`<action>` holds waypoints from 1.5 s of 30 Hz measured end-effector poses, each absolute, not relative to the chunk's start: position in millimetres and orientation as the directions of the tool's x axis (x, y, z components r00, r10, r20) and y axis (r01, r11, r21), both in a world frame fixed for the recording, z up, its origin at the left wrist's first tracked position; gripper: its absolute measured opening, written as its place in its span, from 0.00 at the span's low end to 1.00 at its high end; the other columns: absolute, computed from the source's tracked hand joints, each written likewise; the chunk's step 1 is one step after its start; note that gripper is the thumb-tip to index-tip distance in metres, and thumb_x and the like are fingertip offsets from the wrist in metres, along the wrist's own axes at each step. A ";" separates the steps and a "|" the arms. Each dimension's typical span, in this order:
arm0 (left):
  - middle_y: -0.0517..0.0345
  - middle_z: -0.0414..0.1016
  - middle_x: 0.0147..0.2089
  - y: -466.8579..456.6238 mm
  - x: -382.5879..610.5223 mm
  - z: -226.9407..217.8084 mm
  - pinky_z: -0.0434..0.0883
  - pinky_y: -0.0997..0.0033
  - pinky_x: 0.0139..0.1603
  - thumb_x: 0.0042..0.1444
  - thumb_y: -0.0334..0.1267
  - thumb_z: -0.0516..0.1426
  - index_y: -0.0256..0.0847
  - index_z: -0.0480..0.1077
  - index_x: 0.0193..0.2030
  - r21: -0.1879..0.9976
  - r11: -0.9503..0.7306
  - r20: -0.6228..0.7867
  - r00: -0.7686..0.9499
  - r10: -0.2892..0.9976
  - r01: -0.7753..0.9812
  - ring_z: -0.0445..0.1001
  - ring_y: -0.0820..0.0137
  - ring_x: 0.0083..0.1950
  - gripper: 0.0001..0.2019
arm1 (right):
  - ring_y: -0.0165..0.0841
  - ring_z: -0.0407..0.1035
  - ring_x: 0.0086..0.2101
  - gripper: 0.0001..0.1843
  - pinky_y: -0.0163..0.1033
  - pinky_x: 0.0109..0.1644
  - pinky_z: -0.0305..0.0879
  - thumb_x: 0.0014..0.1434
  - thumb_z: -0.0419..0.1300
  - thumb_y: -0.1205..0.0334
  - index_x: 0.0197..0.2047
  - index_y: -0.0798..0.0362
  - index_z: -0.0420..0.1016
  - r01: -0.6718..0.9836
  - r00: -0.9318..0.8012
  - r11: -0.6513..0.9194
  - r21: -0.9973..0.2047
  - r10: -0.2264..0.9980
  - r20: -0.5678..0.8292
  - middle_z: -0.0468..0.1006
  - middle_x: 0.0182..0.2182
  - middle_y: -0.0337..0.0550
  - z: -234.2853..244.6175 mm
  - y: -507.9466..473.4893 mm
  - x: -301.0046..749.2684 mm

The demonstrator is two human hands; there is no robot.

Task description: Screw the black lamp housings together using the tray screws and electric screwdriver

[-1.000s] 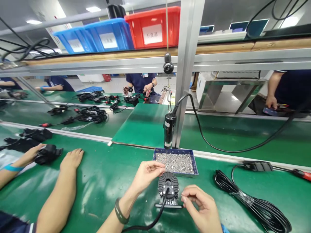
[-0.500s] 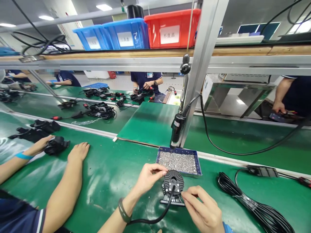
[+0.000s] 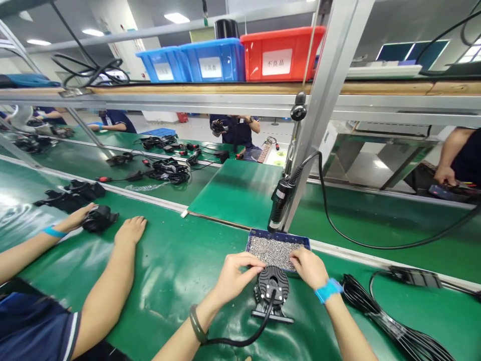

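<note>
A round black ribbed lamp housing point(image 3: 272, 290) stands on its bracket on the green belt, its cable running toward me. My left hand point(image 3: 236, 277) holds the housing's upper left edge with curled fingers. My right hand point(image 3: 308, 266), with a blue wristband, reaches over the blue tray of small silver screws point(image 3: 273, 249) just behind the housing, fingers bent down into the screws. What the fingertips hold is hidden.
A black electric screwdriver point(image 3: 280, 204) hangs on a cable above the tray beside a metal post point(image 3: 323, 105). A coiled black cable point(image 3: 391, 321) lies at right. A co-worker's arms point(image 3: 108, 281) rest on the belt at left by a black part point(image 3: 98, 218). Bins sit overhead.
My right hand has moved from the housing's lower right up and forward to the screw tray. The camera view has shifted, and the left hand stays on the housing.
</note>
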State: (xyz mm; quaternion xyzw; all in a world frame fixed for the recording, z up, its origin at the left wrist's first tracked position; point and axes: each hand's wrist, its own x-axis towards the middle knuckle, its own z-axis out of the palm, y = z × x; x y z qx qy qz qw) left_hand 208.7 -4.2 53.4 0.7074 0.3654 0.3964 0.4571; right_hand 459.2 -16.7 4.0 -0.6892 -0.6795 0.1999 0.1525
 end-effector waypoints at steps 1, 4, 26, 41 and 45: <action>0.52 0.84 0.35 -5.4 207.7 54.0 0.75 0.69 0.42 0.56 0.36 0.62 0.41 0.83 0.35 0.916 -0.363 0.264 0.425 0.866 0.170 0.81 0.66 0.37 0.07 | 0.38 0.75 0.40 0.10 0.46 0.48 0.71 0.64 0.60 0.62 0.33 0.56 0.78 0.905 0.000 -0.065 -0.420 0.988 -0.152 0.80 0.37 0.48 4.2 -3.9 459.7; 0.51 0.84 0.39 -10.9 201.8 54.7 0.76 0.66 0.46 0.61 0.39 0.60 0.42 0.83 0.41 0.900 -0.397 0.277 0.466 0.840 0.180 0.81 0.65 0.41 0.09 | 0.35 0.75 0.40 0.08 0.48 0.50 0.72 0.61 0.66 0.62 0.34 0.57 0.75 0.950 0.021 -0.116 -0.290 0.950 -0.312 0.79 0.36 0.42 2.5 18.8 456.8; 0.39 0.55 0.73 -43.0 195.7 -1.6 0.63 0.45 0.70 0.49 0.53 0.69 0.53 0.53 0.71 0.831 -0.548 0.355 0.666 0.656 0.097 0.57 0.47 0.74 0.46 | 0.31 0.70 0.24 0.18 0.38 0.27 0.70 0.55 0.63 0.45 0.34 0.54 0.77 0.152 -0.093 -0.018 -0.988 0.995 -0.032 0.76 0.30 0.44 58.2 -52.2 434.1; 0.40 0.56 0.73 -44.7 196.6 -7.6 0.61 0.44 0.71 0.52 0.52 0.68 0.51 0.52 0.71 0.830 -0.550 0.369 0.647 0.667 0.094 0.55 0.46 0.74 0.44 | 0.32 0.73 0.33 0.17 0.38 0.42 0.65 0.59 0.52 0.71 0.52 0.49 0.64 0.586 -0.368 0.269 -0.764 0.929 0.044 0.79 0.31 0.35 102.4 -46.0 437.9; 0.39 0.56 0.73 -46.1 197.6 -12.8 0.59 0.42 0.72 0.52 0.52 0.68 0.49 0.52 0.72 0.831 -0.545 0.361 0.638 0.681 0.112 0.54 0.44 0.75 0.45 | 0.37 0.76 0.37 0.22 0.40 0.42 0.67 0.60 0.50 0.71 0.57 0.52 0.63 0.648 -0.447 0.322 -0.691 0.895 -0.002 0.81 0.34 0.40 114.2 -39.6 436.9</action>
